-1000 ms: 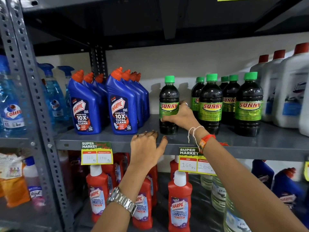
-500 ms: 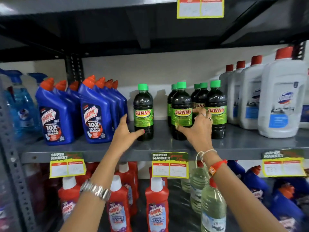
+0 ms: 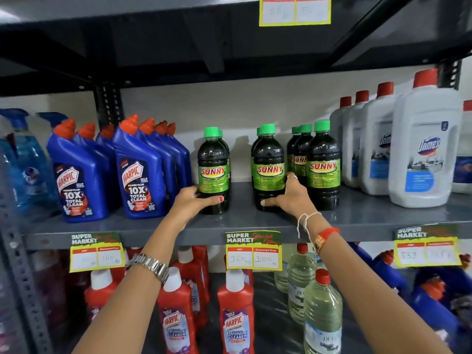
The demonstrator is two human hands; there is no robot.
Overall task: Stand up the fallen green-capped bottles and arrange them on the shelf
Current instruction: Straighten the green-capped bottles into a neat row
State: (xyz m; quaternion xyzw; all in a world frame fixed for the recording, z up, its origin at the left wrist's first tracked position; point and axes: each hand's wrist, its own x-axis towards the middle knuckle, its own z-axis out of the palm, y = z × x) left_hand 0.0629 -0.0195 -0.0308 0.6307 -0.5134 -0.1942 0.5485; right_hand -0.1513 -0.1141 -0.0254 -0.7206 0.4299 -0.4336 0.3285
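Observation:
Several dark green-capped SUNNY bottles stand upright on the grey shelf [image 3: 357,223]. My left hand [image 3: 190,201] wraps the base of the leftmost green-capped bottle [image 3: 213,172], with another bottle right behind it. My right hand [image 3: 291,198] grips the lower part of the middle green-capped bottle [image 3: 268,169], which also has one behind it. To the right stands a group of three more green-capped bottles [image 3: 323,164], the front one close to my right hand's knuckles. No bottle lies on its side in view.
Blue Harpic bottles [image 3: 139,175] crowd the shelf to the left, white Domex jugs [image 3: 424,154] to the right. Price tags [image 3: 254,251] hang on the shelf's front edge. Below are red Harpic bottles [image 3: 235,320] and clear bottles [image 3: 321,312]. Another shelf sits overhead.
My left hand has closed on the leftmost bottle's base, where it hovered beside it before. My right hand has settled around the middle bottle. The view has moved closer.

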